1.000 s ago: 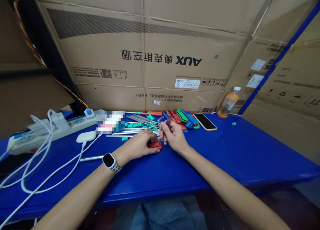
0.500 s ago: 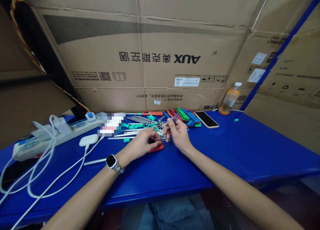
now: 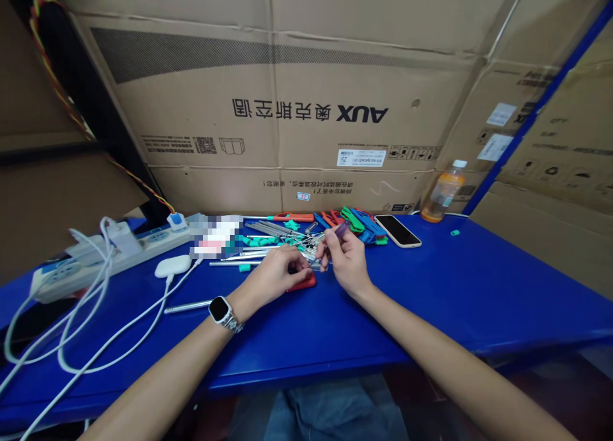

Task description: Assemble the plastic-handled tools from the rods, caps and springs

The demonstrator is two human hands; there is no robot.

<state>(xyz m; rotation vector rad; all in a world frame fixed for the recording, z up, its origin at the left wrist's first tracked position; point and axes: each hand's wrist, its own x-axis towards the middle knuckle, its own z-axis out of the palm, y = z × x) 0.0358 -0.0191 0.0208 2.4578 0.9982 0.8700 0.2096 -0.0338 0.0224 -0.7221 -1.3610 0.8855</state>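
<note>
My right hand (image 3: 349,262) is closed around a screwdriver with a purple translucent handle (image 3: 342,229), tilted so that its shaft runs down toward my left fingers. A red plastic piece (image 3: 304,283), perhaps a handle, lies on the blue table under my left hand (image 3: 278,272). The left fingers are curled and closed on this piece, and they hide much of it. Where the screwdriver's tip meets it cannot be made out. Just behind both hands lies a pile of metal rods (image 3: 272,229) and small turquoise plastic parts (image 3: 261,241).
Red, green and blue plastic handles (image 3: 366,224) are heaped behind my right hand, beside a phone (image 3: 398,230). A drink bottle (image 3: 444,192) stands at the back right. On the left lie a power strip (image 3: 143,244), white cables and a single metal tube (image 3: 188,306).
The whole view has shifted slightly to the right. The screwdriver handle leans a little more to the right in my right hand. My left hand keeps its place at the red piece.
</note>
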